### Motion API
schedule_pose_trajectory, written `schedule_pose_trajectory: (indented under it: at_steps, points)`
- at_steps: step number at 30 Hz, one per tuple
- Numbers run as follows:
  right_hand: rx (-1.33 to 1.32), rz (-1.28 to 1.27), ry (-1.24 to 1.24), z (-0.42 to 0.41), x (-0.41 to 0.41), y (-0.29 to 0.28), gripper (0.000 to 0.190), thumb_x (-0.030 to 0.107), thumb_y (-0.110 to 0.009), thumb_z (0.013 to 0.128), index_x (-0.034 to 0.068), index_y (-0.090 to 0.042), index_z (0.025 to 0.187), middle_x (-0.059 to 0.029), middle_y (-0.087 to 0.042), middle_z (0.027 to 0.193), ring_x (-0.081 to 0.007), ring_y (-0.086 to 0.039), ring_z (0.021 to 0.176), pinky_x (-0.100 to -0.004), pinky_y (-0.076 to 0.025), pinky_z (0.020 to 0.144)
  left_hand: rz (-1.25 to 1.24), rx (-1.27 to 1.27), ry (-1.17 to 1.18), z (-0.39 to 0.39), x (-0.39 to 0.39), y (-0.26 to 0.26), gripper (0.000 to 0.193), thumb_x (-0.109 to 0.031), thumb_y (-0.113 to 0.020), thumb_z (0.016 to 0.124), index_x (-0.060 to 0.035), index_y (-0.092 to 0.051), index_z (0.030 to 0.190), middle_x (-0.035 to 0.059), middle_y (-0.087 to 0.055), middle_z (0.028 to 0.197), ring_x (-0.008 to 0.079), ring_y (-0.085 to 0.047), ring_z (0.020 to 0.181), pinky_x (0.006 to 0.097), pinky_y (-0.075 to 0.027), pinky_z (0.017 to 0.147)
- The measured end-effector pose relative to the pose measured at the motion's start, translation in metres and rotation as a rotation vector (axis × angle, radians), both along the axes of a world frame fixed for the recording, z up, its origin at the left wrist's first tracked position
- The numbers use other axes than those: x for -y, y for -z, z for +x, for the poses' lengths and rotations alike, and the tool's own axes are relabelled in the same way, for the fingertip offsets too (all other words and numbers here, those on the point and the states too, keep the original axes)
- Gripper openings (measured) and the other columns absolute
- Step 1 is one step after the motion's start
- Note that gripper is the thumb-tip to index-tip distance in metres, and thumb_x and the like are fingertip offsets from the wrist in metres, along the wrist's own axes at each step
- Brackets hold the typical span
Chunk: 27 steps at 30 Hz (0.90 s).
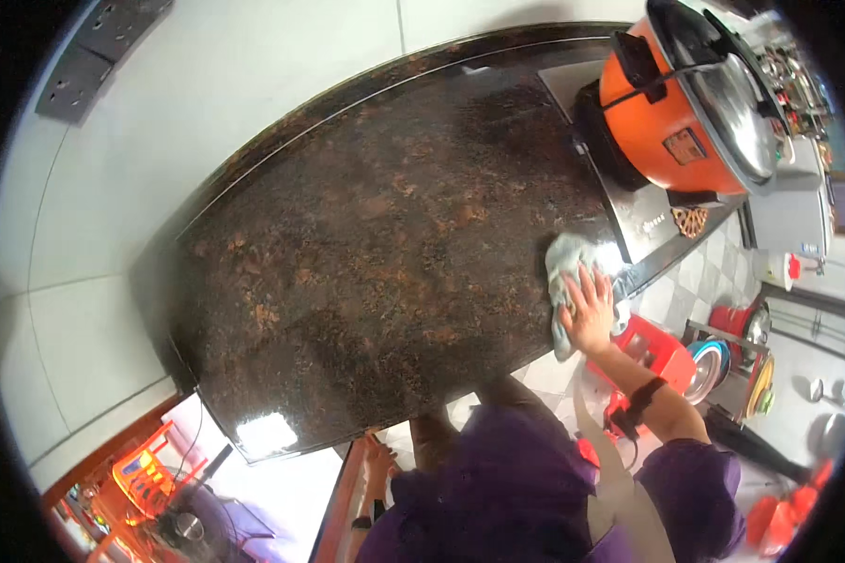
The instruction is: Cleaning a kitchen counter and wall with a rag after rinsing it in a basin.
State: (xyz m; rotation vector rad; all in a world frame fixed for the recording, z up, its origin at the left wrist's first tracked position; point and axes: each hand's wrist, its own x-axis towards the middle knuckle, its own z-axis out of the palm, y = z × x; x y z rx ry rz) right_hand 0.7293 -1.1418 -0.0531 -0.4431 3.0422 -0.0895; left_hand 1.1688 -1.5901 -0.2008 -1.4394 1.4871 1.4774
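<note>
My right hand (589,310) presses flat, fingers spread, on a pale, crumpled cloth (567,264) at the front right edge of a dark, mottled stone countertop (380,246). Part of the cloth hangs over that edge. Near the lower middle of the view, my left hand (379,457) is at the counter's front edge beside a reddish-brown wooden edge; its fingers are small and partly hidden, so its hold is unclear.
A large orange rice cooker (658,119) with a metal lid stands at the right by a gas stove's panel (644,218). A red plastic basket (651,352) is below the counter. Pale wall tiles (267,63) border the back. An orange plastic chair (144,478) is at lower left.
</note>
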Motion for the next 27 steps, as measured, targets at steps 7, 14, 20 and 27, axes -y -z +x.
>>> schedule_pose_trajectory:
  at_steps: [7,14,20,27]
  points:
    - [-0.52,-0.257,-0.03,-0.271,0.161,0.016,0.05,0.038,-0.057,0.089,0.017,-0.055,0.134,-0.007,-0.047,0.144,-0.0336,-0.044,0.13,-0.0602,-0.031,0.108,0.01,-0.156,-0.01,-0.034,-0.005,-0.005,0.029,-0.024,-0.056,0.098,-0.0008,-0.063,0.114,0.0099,-0.069,0.098,0.0197,-0.072,0.085,0.0283,-0.052,0.058]
    - [0.069,-0.512,-0.779,-0.051,0.233,0.017,0.046,0.026,-0.055,0.087,0.011,-0.056,0.131,-0.0114,-0.047,0.144,-0.0365,-0.041,0.134,-0.0576,-0.028,0.112,-0.137,-0.054,0.064,-0.088,0.004,-0.017,0.022,-0.022,-0.06,0.095,-0.0056,-0.06,0.11,0.0058,-0.07,0.096,0.0197,-0.072,0.085,0.0293,-0.051,0.059]
    - [0.067,-0.354,-1.152,-0.018,0.138,0.032,0.048,0.033,-0.054,0.088,0.025,-0.054,0.136,-0.0019,-0.046,0.148,-0.0261,-0.037,0.14,-0.0516,-0.02,0.118,0.227,-0.274,-0.302,-0.028,0.037,0.035,0.025,-0.024,-0.058,0.097,-0.0061,-0.064,0.113,0.0065,-0.071,0.102,0.0192,-0.072,0.087,0.0309,-0.052,0.063]
    - [-0.589,0.014,0.093,-0.296,0.142,0.048,0.04,0.035,-0.056,0.091,0.009,-0.062,0.12,-0.0165,-0.059,0.125,-0.0397,-0.054,0.114,-0.0534,-0.042,0.096,-0.032,-0.117,-0.197,-0.02,0.006,-0.003,0.03,-0.028,-0.058,0.095,-0.005,-0.063,0.114,0.0056,-0.071,0.099,0.0171,-0.071,0.085,0.029,-0.052,0.062]
